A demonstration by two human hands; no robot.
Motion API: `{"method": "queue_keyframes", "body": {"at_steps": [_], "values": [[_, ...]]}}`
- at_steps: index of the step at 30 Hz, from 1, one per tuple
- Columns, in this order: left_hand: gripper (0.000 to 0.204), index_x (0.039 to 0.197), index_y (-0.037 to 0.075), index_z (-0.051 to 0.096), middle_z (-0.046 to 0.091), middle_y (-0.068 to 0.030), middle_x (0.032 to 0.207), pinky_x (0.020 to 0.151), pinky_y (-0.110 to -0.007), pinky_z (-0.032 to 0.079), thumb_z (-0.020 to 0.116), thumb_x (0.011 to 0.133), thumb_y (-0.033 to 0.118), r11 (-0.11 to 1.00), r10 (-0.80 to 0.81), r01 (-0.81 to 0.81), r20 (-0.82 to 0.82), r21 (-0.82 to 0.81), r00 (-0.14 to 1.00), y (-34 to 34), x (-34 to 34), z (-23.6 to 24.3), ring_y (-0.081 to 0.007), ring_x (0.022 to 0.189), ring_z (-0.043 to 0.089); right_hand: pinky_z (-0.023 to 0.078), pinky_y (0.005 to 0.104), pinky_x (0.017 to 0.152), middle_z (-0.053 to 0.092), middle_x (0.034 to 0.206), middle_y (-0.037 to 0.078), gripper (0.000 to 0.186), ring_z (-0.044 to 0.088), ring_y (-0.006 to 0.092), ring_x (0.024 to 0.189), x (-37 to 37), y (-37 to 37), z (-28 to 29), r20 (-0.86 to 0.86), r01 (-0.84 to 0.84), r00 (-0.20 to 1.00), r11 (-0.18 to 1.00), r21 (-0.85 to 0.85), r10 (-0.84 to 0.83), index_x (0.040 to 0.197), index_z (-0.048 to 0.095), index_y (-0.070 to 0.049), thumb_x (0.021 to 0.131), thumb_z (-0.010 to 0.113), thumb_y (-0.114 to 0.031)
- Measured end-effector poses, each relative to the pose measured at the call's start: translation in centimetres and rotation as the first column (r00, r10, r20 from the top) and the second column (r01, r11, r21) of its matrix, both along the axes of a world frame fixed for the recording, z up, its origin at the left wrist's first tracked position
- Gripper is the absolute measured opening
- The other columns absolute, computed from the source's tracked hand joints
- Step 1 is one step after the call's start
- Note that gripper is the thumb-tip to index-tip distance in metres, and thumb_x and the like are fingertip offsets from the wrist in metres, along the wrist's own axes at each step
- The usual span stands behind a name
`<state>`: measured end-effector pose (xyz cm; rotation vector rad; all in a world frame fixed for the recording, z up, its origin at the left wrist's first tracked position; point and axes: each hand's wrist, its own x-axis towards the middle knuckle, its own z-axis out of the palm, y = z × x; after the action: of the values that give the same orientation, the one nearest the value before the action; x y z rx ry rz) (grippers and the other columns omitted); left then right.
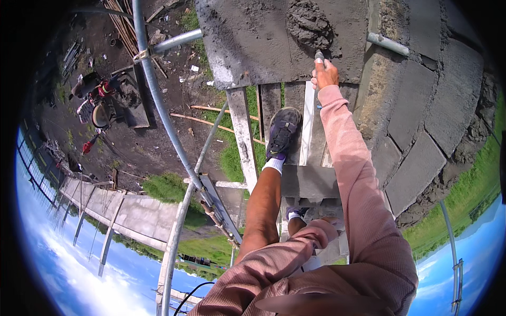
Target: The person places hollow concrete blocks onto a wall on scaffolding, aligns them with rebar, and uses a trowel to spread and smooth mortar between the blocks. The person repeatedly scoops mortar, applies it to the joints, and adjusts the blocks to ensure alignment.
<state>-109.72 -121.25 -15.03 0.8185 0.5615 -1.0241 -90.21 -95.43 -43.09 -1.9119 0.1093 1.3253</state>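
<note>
My right hand [325, 73] is closed round the handle of a trowel [319, 55]. Its blade is hidden against a heap of wet grey mortar [310, 25], which sits on a mortar-smeared board [247, 39] at the far side. My left forearm crosses low in front of me. Just past its cuff, my left hand [332, 223] shows only in part, close to my right sleeve; its fingers cannot be made out. To the right of the board runs a wall of grey blocks [414, 97] with rough mortar joints.
I stand on scaffold planks [241, 131] with gaps between them. Metal scaffold pipes [153, 87] rise at my left. On the ground far below, a person in red [104, 89] is beside a round drum [100, 116]. Grass lies beyond the wall at right.
</note>
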Motion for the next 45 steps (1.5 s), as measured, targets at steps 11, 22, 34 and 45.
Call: {"method": "queue_keyframes", "body": {"at_steps": [11,22,34,45], "values": [[0.055,0.135,0.017,0.053,0.062,-0.0103,0.127,0.101,-0.038,0.045,0.062,0.088,0.044,1.000,-0.028,0.028,0.035,-0.009,0.999,-5.4,-2.4,-2.7,-0.0302,0.117,0.059,0.048,0.0472,0.093,0.053,0.121,0.018,0.076,0.059,0.0401,0.108,-2.6,-0.4,3.7,0.443,-0.586,0.503,0.669,-0.457,0.742,0.155,0.023,-0.025,0.091,0.059,-0.009],[0.049,0.132,0.007,0.055,0.061,-0.0119,0.132,0.103,-0.033,0.045,0.069,0.087,0.022,0.961,0.272,-0.272,-0.006,-0.053,0.962,-3.0,-2.7,-2.1,-0.0219,0.122,0.057,0.038,0.0267,0.040,0.049,0.067,0.003,0.047,0.041,0.0098,0.045,2.9,-5.7,5.1,-0.263,-0.112,0.957,0.993,0.047,0.121,0.134,0.052,-0.016,0.102,0.044,-0.050],[0.041,0.126,0.008,0.060,0.064,-0.0084,0.128,0.096,-0.035,0.048,0.064,0.089,0.024,0.991,0.134,-0.134,0.017,0.016,0.991,-7.2,-2.8,-3.3,-0.0231,0.113,0.062,0.038,0.0207,0.039,0.051,0.070,0.000,0.048,0.042,0.0038,0.046,0.1,6.7,7.8,-0.465,-0.075,0.810,0.851,0.520,0.356,0.135,0.049,-0.007,0.102,0.050,-0.042],[0.038,0.127,0.013,0.060,0.063,-0.0046,0.129,0.093,-0.037,0.047,0.056,0.095,0.033,0.970,-0.051,0.049,0.001,0.238,0.999,-11.7,-10.7,-3.5,-0.0199,0.115,0.057,0.039,0.0244,0.038,0.052,0.071,0.004,0.048,0.046,0.0094,0.045,-6.6,-22.2,27.6,-0.452,0.127,0.867,0.783,0.609,0.211,0.136,0.045,-0.007,0.103,0.049,-0.041]]}}
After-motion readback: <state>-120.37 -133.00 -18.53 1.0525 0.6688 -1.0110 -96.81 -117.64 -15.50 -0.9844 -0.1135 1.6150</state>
